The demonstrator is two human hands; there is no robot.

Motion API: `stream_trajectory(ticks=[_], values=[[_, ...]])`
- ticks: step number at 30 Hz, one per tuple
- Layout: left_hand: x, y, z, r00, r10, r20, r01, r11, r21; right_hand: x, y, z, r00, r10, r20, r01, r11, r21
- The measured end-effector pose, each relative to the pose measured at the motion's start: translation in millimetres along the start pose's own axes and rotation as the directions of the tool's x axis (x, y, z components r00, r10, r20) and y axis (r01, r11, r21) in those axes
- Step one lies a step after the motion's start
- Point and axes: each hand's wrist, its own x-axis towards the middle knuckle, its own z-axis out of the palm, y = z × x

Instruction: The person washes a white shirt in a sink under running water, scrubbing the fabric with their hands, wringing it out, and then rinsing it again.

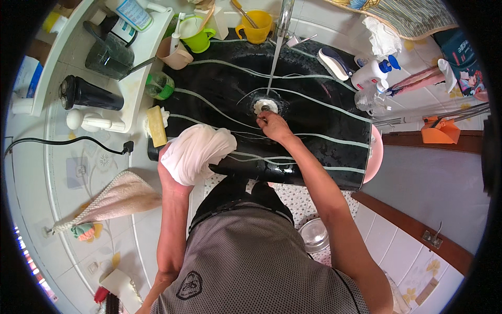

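Observation:
A bunched white cloth (198, 153) rests in my left hand (170, 163), which is mostly hidden beneath it, over the left front of a black sink basin (333, 117) with pale wavy lines. At the basin's drain, the fingers of my right hand (273, 125) touch a small round metal drain piece (265, 107) in the pale drain opening; whether they grip it is unclear. From the faucet (285, 17) a stream of water falls just behind those fingers. A yellow bar of soap (156, 126) lies left of the cloth.
Along the back stand a yellow cup (257, 27), a green cup (198, 37) and a beige cup (174, 55). A scrub brush (333, 64), a white pump bottle (368, 74) and a clear plastic bottle (370, 98) are at the right. A white shelf (143, 70) borders the left side.

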Motion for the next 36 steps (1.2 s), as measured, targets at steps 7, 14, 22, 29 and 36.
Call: stream_trajectory(ticks=[7, 14, 22, 29, 36], values=[[-8, -19, -15, 0.992, 0.004, -0.122, -0.041, 0.953, -0.3, 26, 6, 15, 0.994, 0.005, 0.105, 0.041, 0.903, -0.428], [-10, -11, -23, 0.971, -0.21, -0.117, 0.097, 0.786, -0.61, 40, 24, 33, 0.994, 0.018, 0.107, 0.051, 0.795, -0.605], [-2, -1, -20, 0.938, -0.343, -0.046, 0.186, 0.611, -0.77, 39, 30, 45, 0.994, 0.035, 0.1, 0.045, 0.715, -0.698], [4, -8, -19, 0.964, -0.263, 0.023, 0.2, 0.673, -0.712, 33, 20, 39, 0.991, 0.048, 0.121, 0.055, 0.688, -0.723], [5, -6, -9, 0.99, -0.139, -0.026, 0.117, 0.911, -0.396, 33, 4, 34, 0.979, 0.112, 0.17, 0.071, 0.594, -0.801]])
